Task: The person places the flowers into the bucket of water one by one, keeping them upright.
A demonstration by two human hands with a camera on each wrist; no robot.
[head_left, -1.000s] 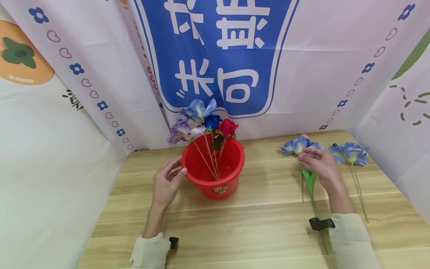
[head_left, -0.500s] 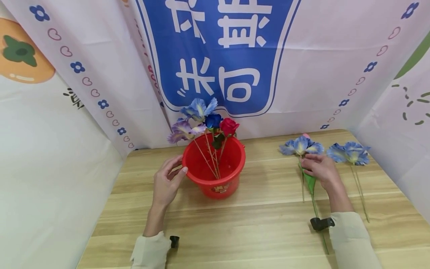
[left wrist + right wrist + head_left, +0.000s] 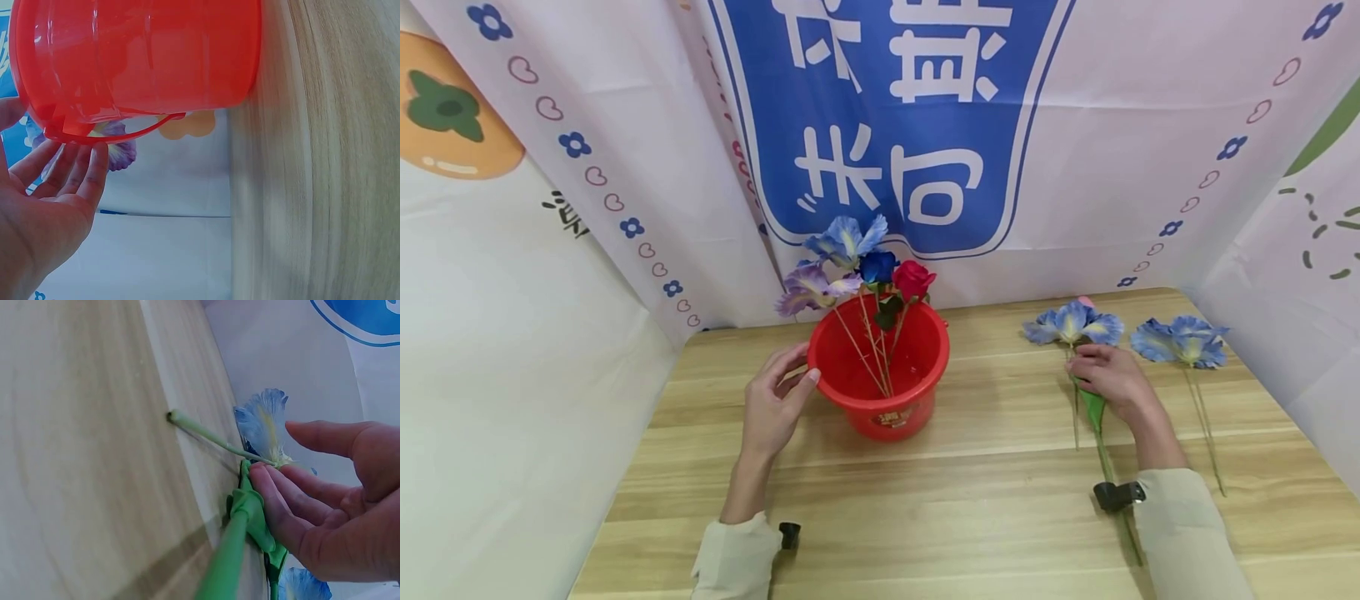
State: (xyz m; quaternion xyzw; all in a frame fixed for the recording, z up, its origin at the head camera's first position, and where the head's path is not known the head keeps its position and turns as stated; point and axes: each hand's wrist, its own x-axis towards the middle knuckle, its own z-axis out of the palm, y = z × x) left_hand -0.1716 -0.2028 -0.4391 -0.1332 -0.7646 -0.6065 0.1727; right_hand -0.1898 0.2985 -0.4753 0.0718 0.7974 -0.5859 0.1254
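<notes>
My left hand [image 3: 772, 408] holds the side of a red bucket [image 3: 891, 421]. In the left wrist view its fingertips touch the bucket's handle [image 3: 134, 134], with the thumb at the rim. A purple iris [image 3: 811, 290], a blue iris [image 3: 847, 242], a blue rose [image 3: 877, 267] and a red rose [image 3: 913, 280] stand in the bucket. My right hand [image 3: 1112, 379] touches the green leaf [image 3: 253, 515] of a long-stemmed artificial flower lying on the table; its thumb stands apart from the fingers. Beside these fingers lies a blue iris [image 3: 1072, 323]. A bit of pink bloom [image 3: 1085, 302] shows behind it.
Another blue iris [image 3: 1187, 342] lies to the right of my right hand. The wooden table [image 3: 985, 517] ends at a printed cloth backdrop [image 3: 1120, 167] behind, with cloth [image 3: 520, 375] on the left too.
My right hand has moved down from the blue iris bloom to the green leaf. The green stem's lower end has shifted slightly right. My left hand stays at the bucket.
</notes>
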